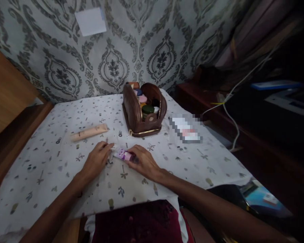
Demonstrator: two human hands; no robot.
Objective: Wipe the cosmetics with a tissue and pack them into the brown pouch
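Note:
A small purple-and-white tube (pixel 123 154) with a cartoon print lies low over the tablecloth, and my right hand (pixel 144 162) is closed around its right end. Close to the tube's other end is my left hand (pixel 97 158), its thumb and fingers pinched together. A whitish bit shows at those fingertips, too small and blurred to name. Beyond my left hand, a peach-coloured squeeze tube (pixel 90 132) rests on its side. Behind both hands stands a brown cosmetic bag (pixel 134 113), unzipped, with several jars and other items inside, among them a dark green-lidded jar (pixel 148 109).
The patterned white tablecloth (pixel 66 162) covers the table up to the wallpapered wall (pixel 114 64). A pixelated flat item (pixel 184 130) lies right of the bag. A white cable (pixel 234 123) hangs by the dark furniture on the right. Wooden furniture (pixel 10 91) borders the left.

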